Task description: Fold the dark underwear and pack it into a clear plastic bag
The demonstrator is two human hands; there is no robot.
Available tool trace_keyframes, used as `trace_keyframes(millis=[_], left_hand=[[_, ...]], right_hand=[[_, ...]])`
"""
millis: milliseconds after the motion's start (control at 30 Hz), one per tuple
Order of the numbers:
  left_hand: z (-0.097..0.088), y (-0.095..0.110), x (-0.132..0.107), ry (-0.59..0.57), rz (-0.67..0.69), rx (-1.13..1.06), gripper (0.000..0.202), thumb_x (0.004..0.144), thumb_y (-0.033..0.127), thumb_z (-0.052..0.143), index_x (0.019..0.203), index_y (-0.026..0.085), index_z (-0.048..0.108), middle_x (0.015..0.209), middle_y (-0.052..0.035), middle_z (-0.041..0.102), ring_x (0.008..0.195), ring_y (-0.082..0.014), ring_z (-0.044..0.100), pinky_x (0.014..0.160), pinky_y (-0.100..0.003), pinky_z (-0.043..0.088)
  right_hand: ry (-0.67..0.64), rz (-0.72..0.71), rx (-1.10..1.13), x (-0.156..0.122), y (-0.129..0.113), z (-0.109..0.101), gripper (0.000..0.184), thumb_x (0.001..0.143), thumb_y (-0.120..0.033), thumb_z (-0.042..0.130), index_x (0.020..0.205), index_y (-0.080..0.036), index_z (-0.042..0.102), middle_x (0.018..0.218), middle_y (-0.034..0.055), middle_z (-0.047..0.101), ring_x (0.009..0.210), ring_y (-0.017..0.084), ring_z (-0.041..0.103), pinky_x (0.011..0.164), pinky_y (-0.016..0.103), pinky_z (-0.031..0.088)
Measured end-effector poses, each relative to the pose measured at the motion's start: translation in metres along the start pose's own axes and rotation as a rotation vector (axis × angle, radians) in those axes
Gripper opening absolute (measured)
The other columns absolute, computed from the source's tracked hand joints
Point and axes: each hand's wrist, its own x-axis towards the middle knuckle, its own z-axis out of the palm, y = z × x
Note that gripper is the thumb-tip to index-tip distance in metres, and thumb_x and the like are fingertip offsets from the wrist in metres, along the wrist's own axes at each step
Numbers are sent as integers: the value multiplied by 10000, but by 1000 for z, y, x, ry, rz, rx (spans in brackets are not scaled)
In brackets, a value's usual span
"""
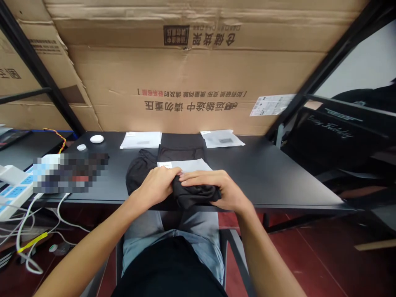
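Two bare hands close narrowly around a bunched black fabric bundle point(195, 195); the left hand point(154, 186) curls over its near end, while the right hand point(216, 189) lies flat across its top, the fingertips nearly meeting; this hold probably presses the soft layers together so they stay compact. That bundle rests at the front edge of a black table point(278, 177); a pale grey packet point(185, 166) lies just behind it, on top of a folded black garment point(181, 153); loose black cloth point(138, 172) sits beside it to the left; two clear plastic bags point(140, 140) point(221, 138) lie farther behind, well apart; two white discs point(97, 139) point(81, 147) lie well to its left.
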Motion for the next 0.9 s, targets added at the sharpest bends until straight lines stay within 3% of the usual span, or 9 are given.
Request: trace_keyframes(millis=[133, 267, 400, 500, 600, 667, 800, 900], left_hand=[[-7, 1, -3, 7, 6, 33, 359, 1100, 200, 548, 1325, 312, 804, 1061, -92, 863, 1054, -319, 836, 935, -381, 614], [-7, 5, -4, 76, -74, 136, 416, 1101, 167, 538, 1416, 307, 771, 1174, -103, 862, 1113, -322, 824, 939, -401, 628], [-1, 16, -6, 231, -63, 201, 373, 1075, 148, 572, 1338, 277, 803, 1534, -101, 751, 1397, -325, 700, 893, -401, 658], [4, 27, -7, 300, -21, 212, 355, 1101, 157, 543, 1267, 278, 832, 1520, -84, 760, 1438, -318, 650, 824, -399, 666], [8, 31, -9, 334, 43, 193, 393, 1136, 168, 502, 1325, 292, 824, 1523, -69, 762, 1487, -313, 608, 848, -405, 667], [9, 27, -9, 357, 30, 175, 397, 1163, 213, 486, 1355, 313, 819, 1550, -56, 748, 1500, -316, 597, 849, -404, 662], [5, 9, -7, 360, -75, 152, 365, 1178, 300, 509, 1349, 353, 827, 1574, -48, 731, 1452, -327, 618, 781, -389, 645], [0, 1, -7, 342, -115, 180, 371, 1179, 312, 513, 1371, 373, 824, 1548, -42, 745, 1381, -315, 653, 733, -369, 619]], right_hand=[[-23, 64, -159, 6, 6, 3, 774, 831, 21, 631, 1494, -358, 753, 1553, 13, 766, 1451, 275, 732, 1251, 501, 587], [-57, 142, -425, 12, 6, 1, 1003, 689, 107, 524, 1564, -359, 677, 1574, 13, 748, 1464, 277, 716, 1231, 481, 602], [1, 294, -735, 29, -2, 13, 848, 814, 80, 595, 1549, -338, 664, 1571, 85, 732, 1348, 323, 769, 1068, 446, 678], [32, 491, -935, 44, -2, 27, 563, 974, -40, 632, 1470, -299, 696, 1380, 158, 801, 1115, 319, 828, 862, 382, 691], [11, 632, -1010, 53, 6, 35, 307, 1020, -104, 637, 1271, -228, 763, 1115, 183, 839, 988, 329, 838, 824, 384, 674], [-47, 640, -1014, 54, 11, 36, 241, 1029, -133, 631, 1217, -187, 771, 1092, 203, 837, 998, 362, 841, 845, 427, 683], [-198, 374, -992, 45, 18, 31, 528, 1027, -73, 539, 1549, -111, 607, 1380, 248, 776, 1269, 378, 783, 1002, 460, 680], [-229, 344, -1024, 42, 21, 31, 715, 1004, 33, 425, 1698, -137, 456, 1502, 232, 727, 1331, 336, 758, 1017, 429, 679]])
